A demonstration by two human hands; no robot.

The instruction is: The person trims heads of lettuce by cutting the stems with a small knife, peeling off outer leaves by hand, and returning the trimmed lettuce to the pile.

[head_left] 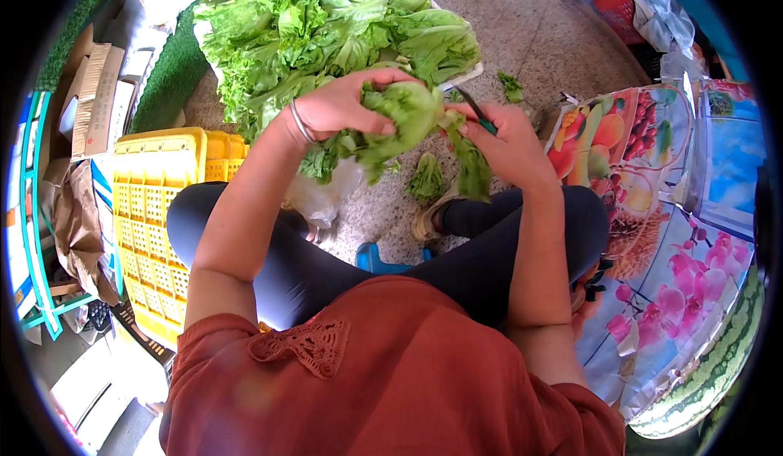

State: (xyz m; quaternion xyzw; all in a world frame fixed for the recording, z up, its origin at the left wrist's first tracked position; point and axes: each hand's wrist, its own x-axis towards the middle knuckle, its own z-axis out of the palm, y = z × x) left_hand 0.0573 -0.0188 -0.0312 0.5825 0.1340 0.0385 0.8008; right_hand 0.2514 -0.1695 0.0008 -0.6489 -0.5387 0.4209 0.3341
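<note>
My left hand (351, 107), with a bracelet at the wrist, is wrapped round a head of green lettuce (408, 113) held above the floor. My right hand (506, 142) grips a knife with a dark green handle (487, 124), its dark blade pointing up and left. A loose lettuce leaf (471, 162) hangs beneath my right fingers, close to the base of the head. Just beyond my hands lies a large heap of lettuce (326, 19) on a white-edged tray (466, 77).
A yellow plastic crate (155, 203) stands at the left, near cardboard boxes (98, 101). Lettuce scraps (426, 179) lie on the speckled floor (383, 211) by a shoe and a clear plastic bag (326, 195). At the right are printed boxes (652, 252) and a watermelon (701, 382).
</note>
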